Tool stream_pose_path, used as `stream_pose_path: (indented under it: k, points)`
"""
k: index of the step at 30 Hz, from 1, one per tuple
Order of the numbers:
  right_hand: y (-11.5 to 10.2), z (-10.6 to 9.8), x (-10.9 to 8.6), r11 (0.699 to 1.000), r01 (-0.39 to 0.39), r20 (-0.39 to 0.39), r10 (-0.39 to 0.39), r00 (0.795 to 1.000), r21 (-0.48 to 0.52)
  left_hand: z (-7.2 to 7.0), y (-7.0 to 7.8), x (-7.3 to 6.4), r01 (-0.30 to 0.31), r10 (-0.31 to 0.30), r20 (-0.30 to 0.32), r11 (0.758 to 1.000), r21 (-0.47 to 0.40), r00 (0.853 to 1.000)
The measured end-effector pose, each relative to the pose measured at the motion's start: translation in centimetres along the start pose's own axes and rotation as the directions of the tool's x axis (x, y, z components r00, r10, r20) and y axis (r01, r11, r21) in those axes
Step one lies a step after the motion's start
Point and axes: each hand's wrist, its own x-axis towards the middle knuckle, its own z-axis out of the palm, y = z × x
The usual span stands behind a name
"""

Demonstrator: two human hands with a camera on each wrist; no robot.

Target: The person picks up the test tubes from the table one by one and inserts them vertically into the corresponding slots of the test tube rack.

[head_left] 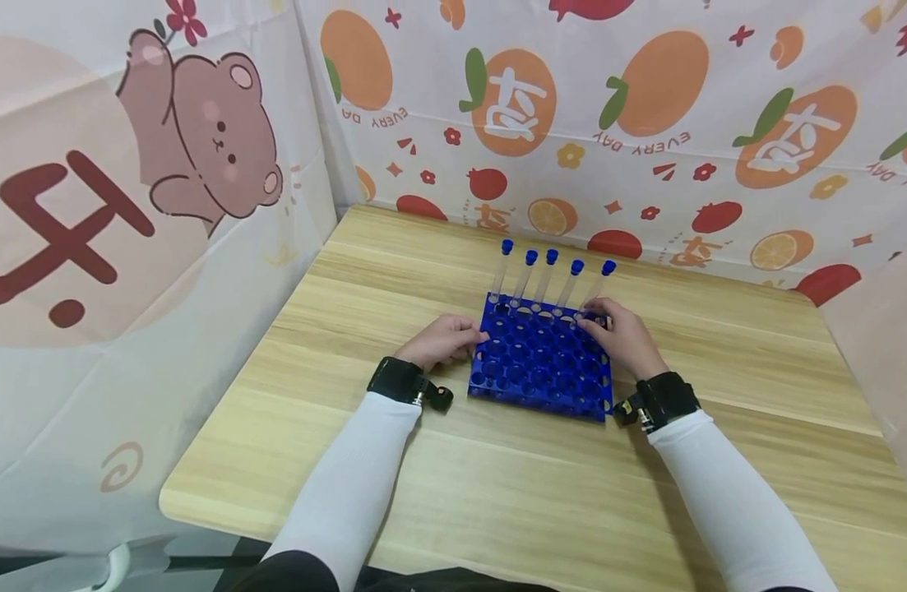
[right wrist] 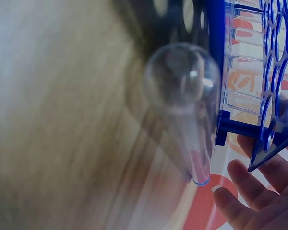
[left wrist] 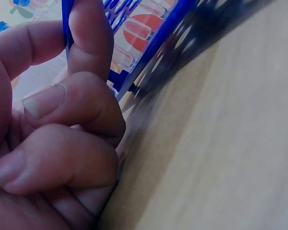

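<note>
A blue test tube rack (head_left: pixel 542 362) with rows of round holes stands on the table. Along its back row rise several clear test tubes (head_left: pixel 543 284) with blue caps. My left hand (head_left: pixel 446 339) pinches the rack's left edge between thumb and forefinger, and the other fingers curl below, as the left wrist view shows. At the back right corner, my right hand (head_left: pixel 625 333) has thumb and forefinger around the lower part of the rightmost test tube (head_left: pixel 595 286). Its other fingers (right wrist: pixel 249 187) spread loosely behind the rack. The right wrist view hides the pinching fingertips.
Close to the right wrist camera, a blurred clear tube (right wrist: pixel 182 91) shows its rounded end beside the rack. The wooden table (head_left: pixel 335 321) meets fruit-printed cloth (head_left: pixel 571 123) at the back. A bear-printed cloth (head_left: pixel 90 395) hangs on the left.
</note>
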Motion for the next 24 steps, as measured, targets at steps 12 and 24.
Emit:
stream_pose_path:
  k: [12,24]
  points:
    - [-0.06,0.13,0.01,1.0,0.005,-0.004,-0.004,1.0,0.009,0.02,-0.08,-0.04,-0.003,0.003,0.006,1.0,-0.014,1.0]
    - [0.67,-0.21,-0.26,0.997,-0.021,-0.027,0.022,0.999,0.068,0.05,0.0,-0.09,-0.002,0.003,0.006,1.0,-0.011,1.0]
